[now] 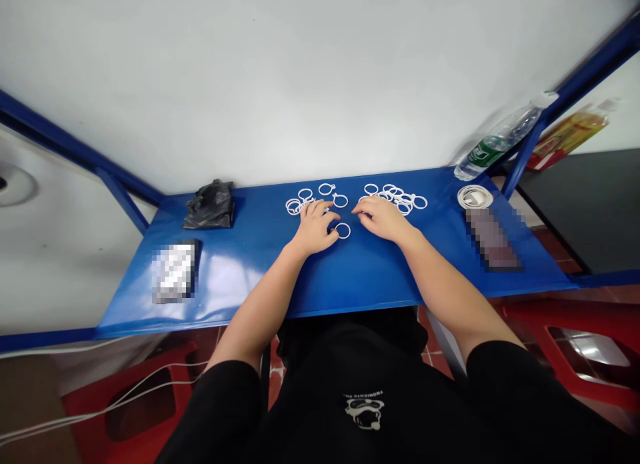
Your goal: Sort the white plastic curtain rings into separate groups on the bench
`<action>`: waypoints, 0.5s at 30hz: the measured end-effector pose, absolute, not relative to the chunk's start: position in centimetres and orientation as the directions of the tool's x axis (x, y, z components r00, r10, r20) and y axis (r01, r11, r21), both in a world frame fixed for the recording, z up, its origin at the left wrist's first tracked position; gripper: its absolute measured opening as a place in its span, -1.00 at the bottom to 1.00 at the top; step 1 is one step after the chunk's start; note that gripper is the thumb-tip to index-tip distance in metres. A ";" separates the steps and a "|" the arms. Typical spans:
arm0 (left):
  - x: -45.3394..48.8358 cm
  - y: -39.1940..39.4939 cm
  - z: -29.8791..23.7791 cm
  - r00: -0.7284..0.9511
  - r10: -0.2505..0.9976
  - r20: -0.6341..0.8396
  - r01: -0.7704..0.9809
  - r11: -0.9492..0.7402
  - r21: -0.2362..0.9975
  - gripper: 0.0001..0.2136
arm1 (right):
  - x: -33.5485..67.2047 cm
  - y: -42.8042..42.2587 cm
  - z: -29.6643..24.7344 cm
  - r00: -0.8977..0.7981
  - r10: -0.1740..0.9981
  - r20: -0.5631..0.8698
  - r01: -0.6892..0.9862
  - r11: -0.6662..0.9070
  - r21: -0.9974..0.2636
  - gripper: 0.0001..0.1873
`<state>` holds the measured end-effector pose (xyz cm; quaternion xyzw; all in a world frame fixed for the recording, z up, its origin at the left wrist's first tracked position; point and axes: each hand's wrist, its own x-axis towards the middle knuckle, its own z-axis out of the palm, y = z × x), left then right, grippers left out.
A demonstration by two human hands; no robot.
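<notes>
Several thin white plastic rings with small eyelets, like curtain rings, lie on a blue tabletop [250, 251]. My left hand [315, 229] rests over the left group of rings [293, 207], fingers spread, partly covering them. One single ring [349, 231] lies right beside its thumb tip; whether they touch I cannot tell. Between my hands, farther back, is another ring [341, 196]. My right hand [384, 217] is at the near side of the right pile of rings [405, 201], its fingers pointing left with a gap at the thumb. No ring shows in its fingers.
A crumpled black plastic bag [210, 205] and a blurred-out item [175, 272] are on the left. To the right stand a water bottle [500, 141], a coiled white cable [475, 197] and another blurred-out item [493, 239]. Blue frame bars and a white wall bound the table.
</notes>
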<state>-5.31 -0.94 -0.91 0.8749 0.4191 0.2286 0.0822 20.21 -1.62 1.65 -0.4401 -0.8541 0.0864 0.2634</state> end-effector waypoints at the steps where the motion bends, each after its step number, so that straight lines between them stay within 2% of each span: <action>1: -5.3 -0.9 -1.2 0.544 0.766 0.342 0.691 -0.640 0.336 -0.81 | 19.6 -1.9 1.6 -0.504 0.789 0.351 0.684 0.613 -0.395 -0.67; 4: -5.3 -0.6 -2.1 0.537 0.741 0.403 0.662 -0.667 0.343 -0.95 | 18.3 -2.6 1.3 -0.560 0.779 0.281 0.657 0.624 -0.423 -0.74; 10: -5.3 -0.2 -2.5 0.542 0.709 0.452 0.615 -0.701 0.362 -0.92 | 17.9 -2.9 0.8 -0.572 0.797 0.197 0.683 0.595 -0.424 -0.77; 15: -5.1 -0.2 -1.5 0.560 0.672 0.485 0.545 -0.740 0.394 -0.90 | 17.8 -2.9 0.8 -0.507 0.830 0.233 0.710 0.555 -0.433 -0.75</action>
